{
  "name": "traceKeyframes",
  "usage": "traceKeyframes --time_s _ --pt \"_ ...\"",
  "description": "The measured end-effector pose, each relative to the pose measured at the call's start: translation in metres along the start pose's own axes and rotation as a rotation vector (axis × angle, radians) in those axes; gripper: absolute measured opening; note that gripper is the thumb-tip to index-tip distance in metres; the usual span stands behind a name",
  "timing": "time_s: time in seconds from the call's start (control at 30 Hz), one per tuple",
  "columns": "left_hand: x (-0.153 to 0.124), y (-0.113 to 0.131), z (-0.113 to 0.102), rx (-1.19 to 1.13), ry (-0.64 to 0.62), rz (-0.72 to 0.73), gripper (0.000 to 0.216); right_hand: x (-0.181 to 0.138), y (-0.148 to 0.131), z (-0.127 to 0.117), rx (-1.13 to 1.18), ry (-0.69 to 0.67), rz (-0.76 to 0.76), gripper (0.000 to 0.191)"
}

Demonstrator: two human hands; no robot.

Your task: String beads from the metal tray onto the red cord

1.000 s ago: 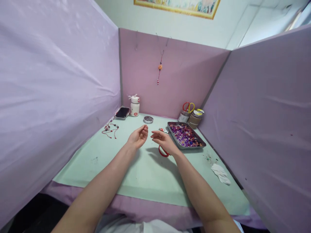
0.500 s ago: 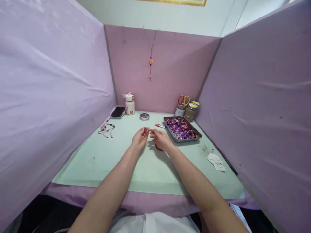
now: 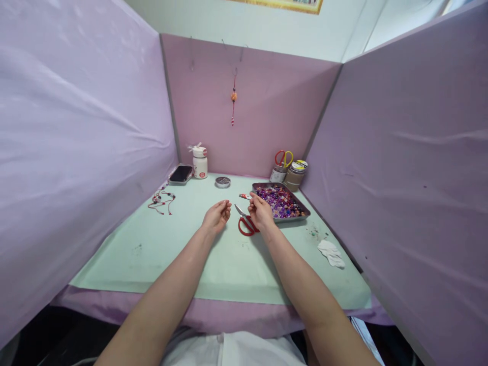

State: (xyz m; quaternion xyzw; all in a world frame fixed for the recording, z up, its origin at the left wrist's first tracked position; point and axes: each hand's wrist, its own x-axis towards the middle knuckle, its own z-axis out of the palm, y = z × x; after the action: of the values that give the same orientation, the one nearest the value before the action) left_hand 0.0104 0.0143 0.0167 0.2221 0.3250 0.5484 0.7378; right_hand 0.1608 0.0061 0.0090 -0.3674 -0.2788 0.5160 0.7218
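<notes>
My left hand (image 3: pixel 217 216) is held above the green mat with thumb and fingertips pinched together. Whatever may be between them is too small to make out. To the right, my right hand (image 3: pixel 261 211) is also in a pinch, its contents hidden or too fine to see. A gap separates the hands. Red-handled scissors (image 3: pixel 243 215) lie on the mat between them, partly covered by my right hand. Just beyond its fingertips lies a small red and white tube or lighter (image 3: pixel 244 196). A metal tray (image 3: pixel 292 219) of purple and pink beads is beside my right hand.
At the back left are a phone (image 3: pixel 181 174), a white bottle (image 3: pixel 200 165) and a beaded red cord (image 3: pixel 162 202). A small round case (image 3: pixel 222 182) lies mid-back. Jars (image 3: pixel 295 178) stand back right; a crumpled tissue (image 3: pixel 331 253) lies right. A beaded ornament (image 3: pixel 234 96) hangs on the partition.
My hands were close together and have moved apart, the right one going right and slightly away from me. The scissors, mostly covered before, now show between them. The view has shifted slightly.
</notes>
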Motion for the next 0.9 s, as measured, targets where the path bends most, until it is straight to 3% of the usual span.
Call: traceKeyframes --time_s 0.1,0.4,0.7,0.9 --pt "-0.001 -0.001 0.0 0.043 -0.004 0.038 0.004 -0.004 0.0 0.003 -0.118 -0.01 -0.08 0.028" --pt "-0.003 -0.005 0.0 0.232 -0.02 0.128 0.014 -0.022 0.005 0.014 -0.458 -0.077 -0.146 0.026" --pt "0.001 -0.007 -0.006 0.04 -0.081 0.002 0.012 -0.029 0.011 0.015 -0.759 -0.09 -0.447 0.017" --pt "0.002 -0.005 -0.004 -0.057 -0.056 -0.1 0.006 -0.033 0.014 0.016 -0.9 -0.139 -0.56 0.017"
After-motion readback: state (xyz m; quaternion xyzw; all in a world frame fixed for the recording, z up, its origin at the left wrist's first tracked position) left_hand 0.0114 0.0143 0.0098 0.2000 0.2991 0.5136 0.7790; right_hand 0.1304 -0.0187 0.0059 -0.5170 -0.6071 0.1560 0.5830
